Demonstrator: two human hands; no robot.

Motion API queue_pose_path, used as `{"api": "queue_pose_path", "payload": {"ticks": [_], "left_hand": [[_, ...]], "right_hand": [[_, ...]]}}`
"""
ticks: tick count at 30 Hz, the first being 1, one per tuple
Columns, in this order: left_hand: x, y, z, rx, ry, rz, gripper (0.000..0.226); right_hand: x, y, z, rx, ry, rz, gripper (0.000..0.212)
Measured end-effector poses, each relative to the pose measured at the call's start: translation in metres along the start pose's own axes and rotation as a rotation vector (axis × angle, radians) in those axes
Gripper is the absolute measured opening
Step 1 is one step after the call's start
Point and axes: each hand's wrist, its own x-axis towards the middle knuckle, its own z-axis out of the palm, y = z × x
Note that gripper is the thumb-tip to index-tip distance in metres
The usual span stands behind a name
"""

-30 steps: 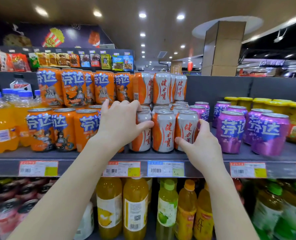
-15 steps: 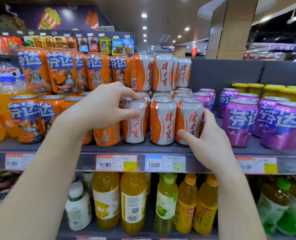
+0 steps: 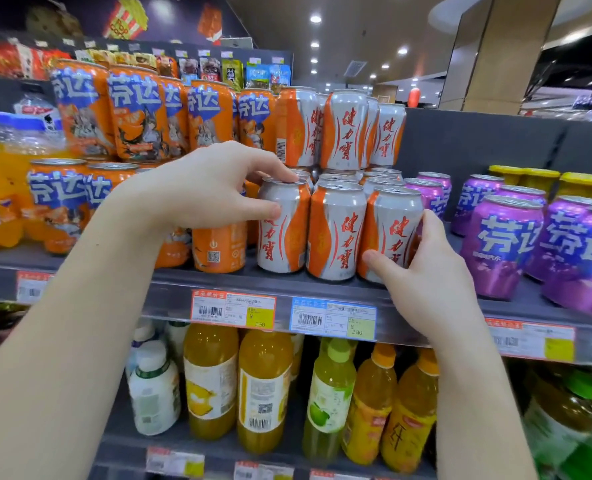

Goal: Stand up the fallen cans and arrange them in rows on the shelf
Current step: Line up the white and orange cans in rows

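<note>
Three silver-and-orange cans stand upright in a front row on the grey shelf (image 3: pixel 322 289). My left hand (image 3: pixel 211 188) grips the left can (image 3: pixel 282 233), thumb on its side and fingers over its top. The middle can (image 3: pixel 336 230) stands untouched between the two. My right hand (image 3: pixel 422 271) holds the right can (image 3: pixel 390 230) low on its side, and that can leans slightly to the left. More cans of the same kind stand in rows behind, with a second layer (image 3: pixel 346 129) stacked on top.
Orange cans (image 3: pixel 59 199) fill the shelf to the left, one (image 3: pixel 218 247) right beside the left can. Purple cans (image 3: pixel 502 244) stand to the right, yellow-lidded jars (image 3: pixel 540 178) behind them. Juice bottles (image 3: pixel 265 389) line the shelf below. Price tags (image 3: pixel 232 308) run along the shelf edge.
Both hands have stayed on the outer cans of the front row. The left can has turned so its red lettering faces front. The camera has moved closer.
</note>
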Motion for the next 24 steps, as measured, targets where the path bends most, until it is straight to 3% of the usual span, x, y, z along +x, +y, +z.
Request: {"api": "queue_pose_path", "payload": {"ticks": [4, 10, 24], "left_hand": [[0.001, 0.001, 0.002, 0.054, -0.012, -0.004, 0.047], [0.015, 0.034, 0.019, 0.132, 0.171, 0.071, 0.077], [0.034, 0.037, 0.013, 0.167, -0.118, 0.145, 0.055]], "right_hand": [[-0.001, -0.003, 0.003, -0.016, 0.013, 0.022, 0.062], [-0.002, -0.003, 0.003, -0.016, 0.011, 0.019, 0.071], [0.003, -0.003, -0.011, 0.084, -0.117, 0.023, 0.071]]}}
